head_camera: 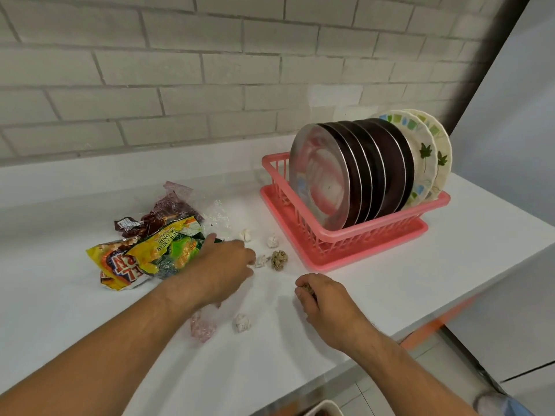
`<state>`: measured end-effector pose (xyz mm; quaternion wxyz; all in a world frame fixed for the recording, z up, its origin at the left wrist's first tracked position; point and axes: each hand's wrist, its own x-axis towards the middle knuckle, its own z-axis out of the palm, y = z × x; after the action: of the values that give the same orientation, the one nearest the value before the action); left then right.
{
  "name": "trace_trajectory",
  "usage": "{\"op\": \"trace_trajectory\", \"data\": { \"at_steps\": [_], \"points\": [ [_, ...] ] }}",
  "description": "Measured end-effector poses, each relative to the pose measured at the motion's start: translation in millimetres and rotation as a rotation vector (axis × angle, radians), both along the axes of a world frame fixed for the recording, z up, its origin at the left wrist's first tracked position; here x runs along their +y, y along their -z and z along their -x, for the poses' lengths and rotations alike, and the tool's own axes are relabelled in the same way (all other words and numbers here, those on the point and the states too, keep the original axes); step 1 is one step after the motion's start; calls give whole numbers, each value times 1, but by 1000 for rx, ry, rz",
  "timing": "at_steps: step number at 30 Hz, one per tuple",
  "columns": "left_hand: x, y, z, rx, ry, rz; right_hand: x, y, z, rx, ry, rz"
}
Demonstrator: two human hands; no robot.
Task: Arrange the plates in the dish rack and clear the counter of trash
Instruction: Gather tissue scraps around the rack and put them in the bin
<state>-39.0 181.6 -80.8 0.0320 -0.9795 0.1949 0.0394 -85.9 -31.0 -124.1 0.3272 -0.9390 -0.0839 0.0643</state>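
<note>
Right hand [318,298] grips a brown scrap [307,290]; left hand [222,265] reaches a paper ball [260,261], its grip unclear. Plates [324,175] stand in the rack [360,235] at two o'clock; wrappers [150,253] not yet cleared.

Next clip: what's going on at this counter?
A person is clearing trash off the white counter. The right hand grips a brown crumpled wad. The left hand reaches for a small white wad beside a second brown wad. Snack wrappers lie loose. The plates already stand upright in the pink dish rack.
</note>
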Motion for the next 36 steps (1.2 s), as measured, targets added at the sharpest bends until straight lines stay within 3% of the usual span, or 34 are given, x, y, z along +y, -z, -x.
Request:
{"op": "trace_trajectory", "data": {
  "at_steps": [2,7,12,15,18,26,29,36],
  "points": [
    [-1,-1,13,-37,3,164,-1,-3,-8,-24,-19,20],
    [-18,42,49,145,-60,17,13,-13,-34,-64,-68,60],
    [-25,66,71,79,-193,70,37,-8,-62,-87,-137,216],
    [-22,68,80,37,-172,113,48,2,-71,-17,-152,382],
    [-17,63,81,31,-161,122,48,12,-66,-82,-149,451],
    [-27,70,73,37,-46,376,21,27,-26,-44,-124,407],
    [-34,67,63,40,-94,380,8,28,-11,-112,-120,385],
    [-52,67,50,114,-106,366,-16,14,13,-63,15,192]
  ]
}}
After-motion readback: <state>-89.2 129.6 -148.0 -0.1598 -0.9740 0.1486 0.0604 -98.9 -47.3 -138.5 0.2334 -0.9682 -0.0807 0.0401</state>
